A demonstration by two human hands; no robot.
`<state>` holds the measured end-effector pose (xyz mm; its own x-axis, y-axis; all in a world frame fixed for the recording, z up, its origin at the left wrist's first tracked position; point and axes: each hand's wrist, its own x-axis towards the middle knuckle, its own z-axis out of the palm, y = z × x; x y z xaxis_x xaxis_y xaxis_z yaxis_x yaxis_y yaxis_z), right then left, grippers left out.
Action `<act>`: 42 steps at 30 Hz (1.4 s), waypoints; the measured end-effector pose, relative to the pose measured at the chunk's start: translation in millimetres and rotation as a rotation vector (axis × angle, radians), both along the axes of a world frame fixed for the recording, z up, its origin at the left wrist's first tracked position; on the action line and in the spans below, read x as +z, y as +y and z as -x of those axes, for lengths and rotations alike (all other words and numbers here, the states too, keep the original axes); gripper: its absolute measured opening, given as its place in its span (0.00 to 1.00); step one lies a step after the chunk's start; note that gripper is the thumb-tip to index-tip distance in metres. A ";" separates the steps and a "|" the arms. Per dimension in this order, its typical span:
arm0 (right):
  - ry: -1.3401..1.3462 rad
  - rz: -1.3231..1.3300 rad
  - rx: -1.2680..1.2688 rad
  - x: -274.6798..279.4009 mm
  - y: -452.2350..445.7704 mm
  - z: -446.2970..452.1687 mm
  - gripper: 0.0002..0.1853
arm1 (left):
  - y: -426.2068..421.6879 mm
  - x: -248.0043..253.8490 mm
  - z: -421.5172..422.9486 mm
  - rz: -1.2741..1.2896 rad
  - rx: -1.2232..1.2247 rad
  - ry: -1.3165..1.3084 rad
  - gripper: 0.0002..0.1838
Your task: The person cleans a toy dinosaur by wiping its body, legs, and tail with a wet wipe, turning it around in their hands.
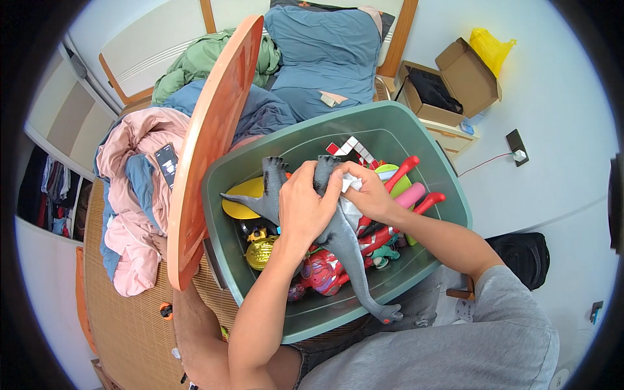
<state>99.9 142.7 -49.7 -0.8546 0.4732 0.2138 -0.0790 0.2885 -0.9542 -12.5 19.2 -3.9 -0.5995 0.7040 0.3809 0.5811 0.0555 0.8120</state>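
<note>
A grey long-necked toy dinosaur lies upside down over the green bin, with its feet up, tail to the left and head over the near rim. My left hand is closed around its body by a leg. Pinched in my right hand is a white wipe, pressed against the dinosaur beside the same leg. Below my hands the bin holds a yellow disc, a shiny yellow-green ball, a red toy figure, red-handled pieces and a red-and-white block chain.
An orange lid stands upright against the bin's left side. Behind are blue bedding and a pink quilt bearing a phone. An open cardboard box sits at the back right, near a plugged-in charger.
</note>
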 end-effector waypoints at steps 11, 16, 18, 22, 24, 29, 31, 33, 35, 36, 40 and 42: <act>0.021 -0.004 -0.002 0.7 1.0 1.7 0.09 | -0.1 -0.3 1.3 0.030 -0.022 -0.027 0.18; 0.019 -0.032 0.014 -3.8 5.3 1.0 0.09 | 0.3 -1.3 1.5 0.006 -0.027 -0.011 0.18; 0.021 -0.043 0.014 -3.0 5.2 0.9 0.09 | 0.5 -1.5 1.7 0.007 -0.027 -0.010 0.18; 0.013 -0.060 0.004 -1.0 3.5 1.1 0.09 | 0.7 -2.3 1.6 0.019 -0.018 -0.003 0.18; 0.017 -0.055 -0.001 -1.4 3.0 1.3 0.10 | 0.4 -1.4 1.0 0.016 -0.017 -0.014 0.18; 0.035 0.009 0.005 1.9 1.2 1.4 0.09 | 1.2 -4.1 1.8 -0.012 -0.022 0.003 0.18; 0.034 -0.009 0.011 -1.3 4.5 1.4 0.09 | 0.4 -2.1 1.1 -0.007 -0.011 -0.001 0.15; 0.033 -0.027 0.018 -2.1 6.2 0.6 0.09 | 0.6 -2.3 1.5 0.005 -0.012 0.008 0.15; 0.001 -0.015 0.032 -0.2 6.2 0.4 0.10 | 0.7 -1.9 1.6 0.015 -0.011 0.017 0.15; 0.002 -0.014 0.031 0.4 6.0 0.2 0.10 | 0.6 -1.6 1.5 0.021 -0.009 0.016 0.15; -0.056 -0.021 0.031 1.9 6.6 -0.6 0.11 | 0.3 -0.2 0.6 0.005 -0.016 -0.002 0.15; -0.056 -0.040 0.037 3.3 8.2 -0.9 0.11 | 0.0 1.0 0.1 0.012 -0.019 0.000 0.15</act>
<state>100.9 150.9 -46.4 -0.8826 0.4331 0.1831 -0.0368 0.3245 -0.9452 -12.6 19.2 -2.9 -0.5862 0.7193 0.3728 0.5822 0.0541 0.8113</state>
